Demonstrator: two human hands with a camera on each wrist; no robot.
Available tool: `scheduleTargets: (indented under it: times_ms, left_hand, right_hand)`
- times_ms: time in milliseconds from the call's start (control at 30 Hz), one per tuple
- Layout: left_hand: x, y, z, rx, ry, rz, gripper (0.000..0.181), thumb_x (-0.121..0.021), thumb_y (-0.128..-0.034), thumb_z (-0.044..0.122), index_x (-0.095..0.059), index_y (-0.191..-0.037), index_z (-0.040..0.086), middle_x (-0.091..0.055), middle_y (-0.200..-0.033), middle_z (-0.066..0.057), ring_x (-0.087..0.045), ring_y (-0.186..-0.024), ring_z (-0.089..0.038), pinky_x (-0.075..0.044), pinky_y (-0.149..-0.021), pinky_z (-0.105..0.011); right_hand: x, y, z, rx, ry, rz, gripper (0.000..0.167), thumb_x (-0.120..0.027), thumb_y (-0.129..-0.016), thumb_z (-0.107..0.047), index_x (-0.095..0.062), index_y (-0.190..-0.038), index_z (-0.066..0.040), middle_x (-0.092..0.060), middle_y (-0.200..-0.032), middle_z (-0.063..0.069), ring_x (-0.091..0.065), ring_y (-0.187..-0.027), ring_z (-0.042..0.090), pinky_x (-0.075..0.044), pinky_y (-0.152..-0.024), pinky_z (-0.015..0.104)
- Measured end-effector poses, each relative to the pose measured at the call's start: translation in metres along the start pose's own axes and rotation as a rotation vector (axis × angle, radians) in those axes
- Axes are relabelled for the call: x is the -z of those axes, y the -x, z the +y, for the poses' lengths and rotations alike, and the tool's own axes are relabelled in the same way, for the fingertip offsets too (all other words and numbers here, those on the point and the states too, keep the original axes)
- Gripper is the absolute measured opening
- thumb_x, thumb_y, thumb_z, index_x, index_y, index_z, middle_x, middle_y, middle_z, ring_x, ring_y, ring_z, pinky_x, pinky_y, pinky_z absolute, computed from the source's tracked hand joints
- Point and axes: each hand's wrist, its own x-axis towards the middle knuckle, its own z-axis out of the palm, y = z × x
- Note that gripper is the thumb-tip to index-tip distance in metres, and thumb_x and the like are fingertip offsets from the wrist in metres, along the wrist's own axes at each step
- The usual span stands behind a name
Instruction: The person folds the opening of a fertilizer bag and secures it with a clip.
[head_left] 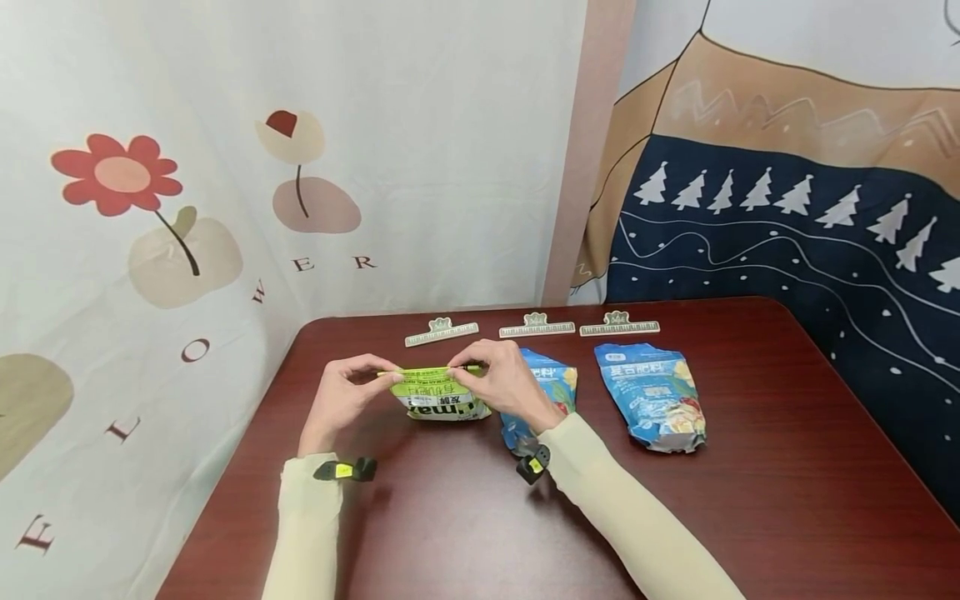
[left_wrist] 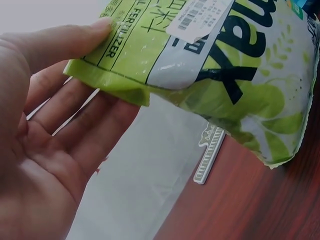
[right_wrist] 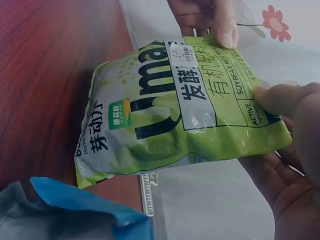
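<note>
Here's the dark red table (head_left: 450, 525), broad under everything. On it lie two blue bags: the right-hand blue bag (head_left: 654, 398) well apart from the action, the nearer blue bag (head_left: 557, 379) partly hidden by an arm, and no clip visible on either. Now the green bag (head_left: 441, 402), held up between two hands over the middle of the table, left of both blue ones; whether its base touches the wood, I can't tell. Right hand (head_left: 506, 382): thumb in front, fingers behind, pinching one end of the bag's top edge. Left hand (head_left: 347, 400): same pinch at the opposite corner, its other fingers loosely spread behind. So the top edge is gripped and stretched straight; I'd call that the stage reached, with no finished fold to be seen. Along the back, three clips: the left clip (head_left: 442, 333), middle clip (head_left: 537, 327) and right clip (head_left: 619, 324), all lying unused. And smallest, a white barcode sticker (right_wrist: 183, 55), flat on the green bag's front.
</note>
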Motion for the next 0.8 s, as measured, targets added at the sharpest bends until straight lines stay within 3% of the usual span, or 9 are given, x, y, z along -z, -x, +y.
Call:
scheduleTargets:
  times_ms: [167, 400, 600, 800]
  left_hand:
    - [0.002, 0.001, 0.002, -0.004, 0.035, 0.003, 0.014, -0.082, -0.0873, 0.012, -0.079, -0.098, 0.003, -0.079, -0.089, 0.002, -0.069, -0.076, -0.007, -0.054, -0.068, -0.02]
    - [-0.001, 0.0, 0.003, 0.01, 0.021, 0.034, 0.012, -0.083, -0.0861, 0.009, -0.079, -0.095, 0.002, -0.079, -0.088, -0.002, -0.071, -0.079, -0.004, -0.054, -0.072, -0.019]
    - [0.001, 0.002, 0.0, 0.023, 0.029, 0.032, 0.014, -0.085, -0.0858, 0.016, -0.08, -0.095, 0.006, -0.079, -0.088, -0.002, -0.071, -0.078, -0.012, -0.055, -0.071, -0.02]
    - [0.005, 0.002, -0.004, 0.01, 0.04, 0.017, 0.011, -0.081, -0.0872, 0.007, -0.078, -0.098, 0.004, -0.079, -0.086, 0.007, -0.07, -0.076, -0.019, -0.053, -0.065, -0.02]
  right_hand:
    - [0.001, 0.002, 0.002, -0.004, -0.045, 0.005, 0.006, -0.076, -0.094, -0.018, -0.081, -0.095, -0.02, -0.076, -0.092, -0.008, -0.065, -0.08, 0.001, -0.053, -0.068, 0.018]
    - [0.0, 0.002, 0.003, 0.027, -0.046, 0.02, 0.006, -0.076, -0.093, -0.015, -0.082, -0.091, -0.017, -0.076, -0.087, -0.004, -0.06, -0.069, 0.002, -0.051, -0.061, 0.018]
    - [0.001, 0.002, 0.002, -0.017, -0.075, 0.001, 0.006, -0.076, -0.093, -0.018, -0.082, -0.092, -0.019, -0.076, -0.089, -0.007, -0.057, -0.068, 0.002, -0.046, -0.062, 0.017]
    - [0.003, 0.006, 0.005, -0.034, -0.117, 0.011, 0.005, -0.076, -0.093, -0.017, -0.081, -0.094, -0.019, -0.076, -0.09, -0.007, -0.062, -0.073, 0.003, -0.051, -0.065, 0.021]
